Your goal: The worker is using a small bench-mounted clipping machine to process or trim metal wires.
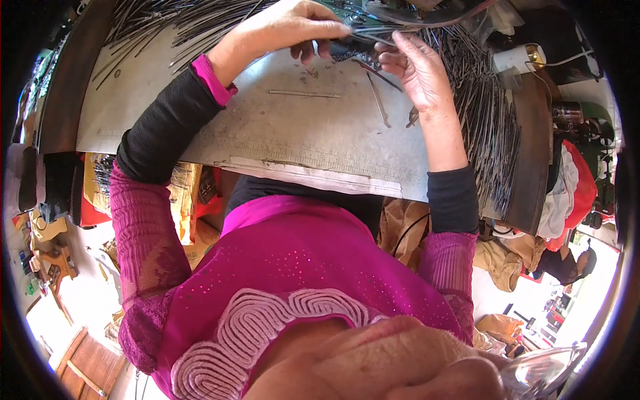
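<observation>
At the far side of the metal work surface, both my hands are raised close together. My left hand is closed, thumb and fingers pinching a few thin dark rods. These stretch across toward my right hand, whose bent thumb and fingertips close on their other end. Below the rods lies a dark, thin-handled tool, partly hidden by my fingers. A slim metal stick rests beside my right wrist. Nearer to me, a pale narrow strip lies flat.
Dense piles of thin dark rods line the back left and right side. Dark raised boards border the surface. A white lamp socket with a cord stands at the right. Ruler-like marks run along the front edge.
</observation>
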Demonstrator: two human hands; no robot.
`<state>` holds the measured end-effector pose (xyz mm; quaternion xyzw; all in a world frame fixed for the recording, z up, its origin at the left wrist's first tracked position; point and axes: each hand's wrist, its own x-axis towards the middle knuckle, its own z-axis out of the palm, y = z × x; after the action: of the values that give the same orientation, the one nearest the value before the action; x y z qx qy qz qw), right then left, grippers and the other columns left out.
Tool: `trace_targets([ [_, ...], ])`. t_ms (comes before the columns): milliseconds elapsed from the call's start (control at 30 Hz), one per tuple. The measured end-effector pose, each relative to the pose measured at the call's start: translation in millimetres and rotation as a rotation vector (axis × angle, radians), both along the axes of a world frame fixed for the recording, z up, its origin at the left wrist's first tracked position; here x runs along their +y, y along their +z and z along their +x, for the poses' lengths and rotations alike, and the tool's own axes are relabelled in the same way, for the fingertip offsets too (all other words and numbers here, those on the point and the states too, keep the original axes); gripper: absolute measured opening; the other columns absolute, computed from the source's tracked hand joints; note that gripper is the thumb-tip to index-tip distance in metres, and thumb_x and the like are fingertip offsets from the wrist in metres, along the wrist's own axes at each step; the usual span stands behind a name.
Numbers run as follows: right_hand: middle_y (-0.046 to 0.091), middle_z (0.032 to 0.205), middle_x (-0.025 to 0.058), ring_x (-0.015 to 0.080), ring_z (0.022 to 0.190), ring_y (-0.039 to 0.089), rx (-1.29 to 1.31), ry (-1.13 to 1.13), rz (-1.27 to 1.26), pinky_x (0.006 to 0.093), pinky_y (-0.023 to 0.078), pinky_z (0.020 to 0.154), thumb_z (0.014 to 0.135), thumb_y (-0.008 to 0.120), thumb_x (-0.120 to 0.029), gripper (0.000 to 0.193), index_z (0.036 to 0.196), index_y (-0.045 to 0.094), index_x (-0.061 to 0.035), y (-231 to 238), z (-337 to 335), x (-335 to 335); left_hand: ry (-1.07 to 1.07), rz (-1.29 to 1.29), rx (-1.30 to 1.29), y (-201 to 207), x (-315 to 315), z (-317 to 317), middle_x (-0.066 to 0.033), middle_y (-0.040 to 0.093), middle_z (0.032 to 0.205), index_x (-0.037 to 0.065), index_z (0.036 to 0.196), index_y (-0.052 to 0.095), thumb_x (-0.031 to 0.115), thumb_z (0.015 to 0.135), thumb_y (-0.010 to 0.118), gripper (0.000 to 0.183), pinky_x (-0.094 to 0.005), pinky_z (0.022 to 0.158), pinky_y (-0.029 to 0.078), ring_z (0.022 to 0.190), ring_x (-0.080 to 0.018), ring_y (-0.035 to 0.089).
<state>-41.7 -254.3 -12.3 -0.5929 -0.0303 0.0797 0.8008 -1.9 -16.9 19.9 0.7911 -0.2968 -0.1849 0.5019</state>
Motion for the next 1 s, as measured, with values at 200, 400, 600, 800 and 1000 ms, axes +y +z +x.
trace_targets([
  [200,0.063,0.091,0.0188,0.0217,0.077,0.064,-0.075,-0.088,0.009,0.0278,0.055,0.070,0.087,0.057,-0.016,0.026,0.104,0.055,0.0042,3,8,2,0.072,-0.272,0.251,-1,8,15,-0.0005,0.051,0.055,0.004,0.067,0.055,0.028,0.086,0.059,0.030,-0.0218,0.042,0.035,0.045,-0.0069,0.045],
  [400,0.063,0.092,0.0187,0.0225,0.079,0.064,-0.102,-0.112,-0.015,0.0290,0.055,0.069,0.087,0.056,-0.015,0.026,0.104,0.054,0.0045,1,12,4,0.109,-0.264,0.262,-12,1,23,0.0004,0.048,0.053,0.005,0.064,0.053,0.025,0.086,0.058,0.030,-0.0229,0.041,0.032,0.044,-0.0071,0.043],
  [600,0.063,0.090,0.0188,0.0232,0.079,0.064,-0.120,-0.120,0.029,0.0296,0.055,0.069,0.088,0.056,-0.015,0.025,0.103,0.053,0.0054,3,12,4,0.150,-0.234,0.274,-9,-1,25,0.0003,0.047,0.054,0.006,0.064,0.051,0.023,0.087,0.056,0.029,-0.0222,0.041,0.031,0.044,-0.0070,0.042],
  [800,0.062,0.089,0.0199,0.0243,0.078,0.065,-0.124,-0.141,0.014,0.0308,0.055,0.069,0.087,0.055,-0.013,0.024,0.101,0.053,0.0061,0,14,6,0.110,-0.281,0.223,-2,0,18,0.0024,0.043,0.053,0.007,0.064,0.049,0.022,0.087,0.055,0.029,-0.0223,0.042,0.029,0.046,-0.0058,0.039],
  [1000,0.063,0.089,0.0197,0.0244,0.077,0.065,-0.094,-0.153,0.011,0.0304,0.056,0.068,0.087,0.057,-0.014,0.025,0.101,0.054,0.0064,2,13,9,0.113,-0.276,0.289,-2,2,16,0.0046,0.039,0.054,0.009,0.064,0.046,0.023,0.088,0.055,0.029,-0.0210,0.042,0.027,0.047,-0.0040,0.036],
])
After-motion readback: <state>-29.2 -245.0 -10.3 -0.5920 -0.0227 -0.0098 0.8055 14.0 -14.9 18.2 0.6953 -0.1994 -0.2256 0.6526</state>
